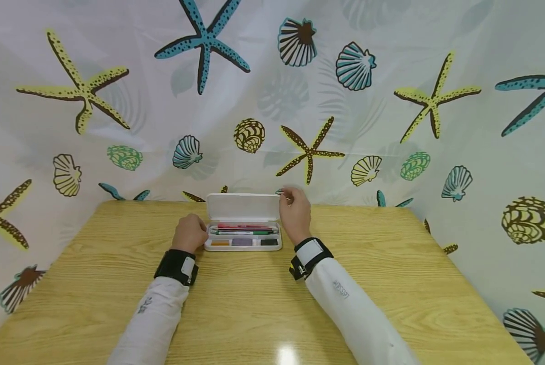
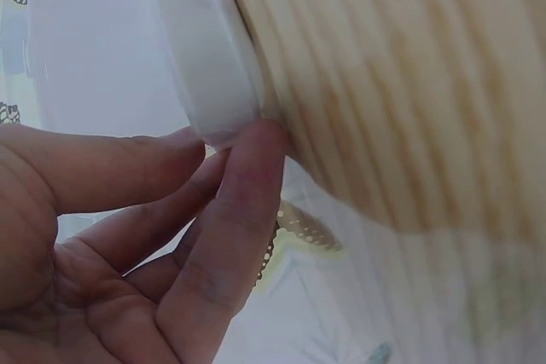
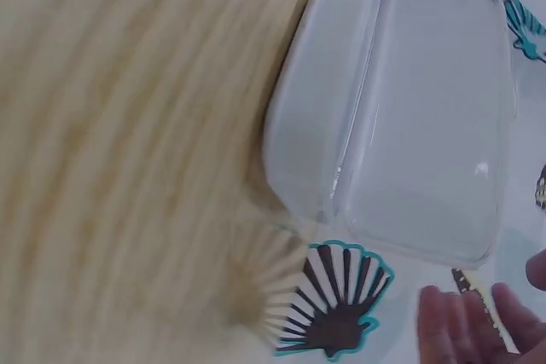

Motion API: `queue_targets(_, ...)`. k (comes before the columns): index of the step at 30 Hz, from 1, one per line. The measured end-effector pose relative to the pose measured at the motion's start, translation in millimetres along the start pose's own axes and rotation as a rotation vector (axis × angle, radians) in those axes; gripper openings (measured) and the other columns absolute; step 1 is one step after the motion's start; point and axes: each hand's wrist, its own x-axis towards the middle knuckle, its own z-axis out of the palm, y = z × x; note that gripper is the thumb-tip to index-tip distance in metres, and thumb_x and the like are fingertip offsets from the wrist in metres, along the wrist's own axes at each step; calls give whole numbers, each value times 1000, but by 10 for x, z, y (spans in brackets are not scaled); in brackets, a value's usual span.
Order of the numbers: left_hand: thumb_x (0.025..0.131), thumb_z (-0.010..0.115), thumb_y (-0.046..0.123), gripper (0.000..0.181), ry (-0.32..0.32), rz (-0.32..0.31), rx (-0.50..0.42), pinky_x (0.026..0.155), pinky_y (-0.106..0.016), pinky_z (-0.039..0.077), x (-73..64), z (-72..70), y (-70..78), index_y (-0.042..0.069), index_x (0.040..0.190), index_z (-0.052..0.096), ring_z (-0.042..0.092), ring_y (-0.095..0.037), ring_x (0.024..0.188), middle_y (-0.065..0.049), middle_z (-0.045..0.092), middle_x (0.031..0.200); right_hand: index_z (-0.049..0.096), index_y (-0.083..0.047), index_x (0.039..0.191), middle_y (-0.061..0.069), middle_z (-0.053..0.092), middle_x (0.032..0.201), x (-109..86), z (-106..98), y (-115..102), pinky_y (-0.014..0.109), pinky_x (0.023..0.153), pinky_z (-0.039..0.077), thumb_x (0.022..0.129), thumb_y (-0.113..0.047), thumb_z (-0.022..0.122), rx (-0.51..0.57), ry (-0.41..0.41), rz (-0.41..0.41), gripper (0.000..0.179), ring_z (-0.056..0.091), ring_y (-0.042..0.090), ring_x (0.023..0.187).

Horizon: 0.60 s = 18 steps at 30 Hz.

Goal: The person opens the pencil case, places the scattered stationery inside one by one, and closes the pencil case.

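A white pencil case (image 1: pixel 243 249) lies on the table with its lid (image 1: pixel 243 208) raised at the back. My left hand (image 1: pixel 190 233) pinches the case's left end; the left wrist view shows thumb and fingers at its corner. Beside the lid's right edge is my right hand (image 1: pixel 296 215), and in the right wrist view its fingers (image 3: pixel 461 321) are apart from the lid, with a gap to the thumb. Several pens (image 1: pixel 244 230), red, green and dark, lie lengthwise inside. Along the front sit an orange block (image 1: pixel 220 243), a purple block (image 1: pixel 242 242) and a dark block (image 1: pixel 268 242).
The case stands toward the back of a wood-grain table (image 1: pixel 245 304). Behind it and at both sides hangs a white cloth (image 1: pixel 254 96) printed with starfish and shells. Both forearms reach in from the front in white sleeves with black wrist straps.
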Motion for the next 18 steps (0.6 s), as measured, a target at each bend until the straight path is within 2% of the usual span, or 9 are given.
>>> queue_targets(2,86,67,-1,16,0,-3,-1,73,-42,55,-2,-1,-5,-9,99,73,64,-34,85,-22,69,97,66,3,128,19,66,121,-18,-49,39,48,92,51,104,-17,57,39,-72,83,32,63,35,108)
queue_targets(5,86,67,-1,15,2,1,3,71,-41,55,-5,-3,-10,-8,97,73,64,-33,84,-22,69,96,53,2,145,23,57,142,-57,-102,70,50,100,50,109,-29,47,106,-226,226,48,57,38,127)
queue_targets(9,86,67,-1,16,6,1,-4,71,-41,55,-15,-13,-2,-9,98,73,64,-33,83,-22,69,96,32,-4,160,22,39,159,-89,-136,74,56,100,50,112,-46,34,223,-398,383,64,47,43,138)
queue_targets(13,87,67,0,17,-1,-9,-9,71,-41,56,-20,-21,6,-9,101,72,65,-33,83,-24,69,98,25,-9,163,24,39,159,-94,-158,65,63,103,45,110,-52,29,313,-466,441,69,45,47,139)
queue_targets(18,87,67,-1,17,-4,-15,-10,70,-39,56,-19,-19,8,-9,100,72,65,-32,82,-23,69,98,26,-10,163,24,39,158,-85,-176,63,63,105,43,109,-57,26,321,-509,468,72,41,46,142)
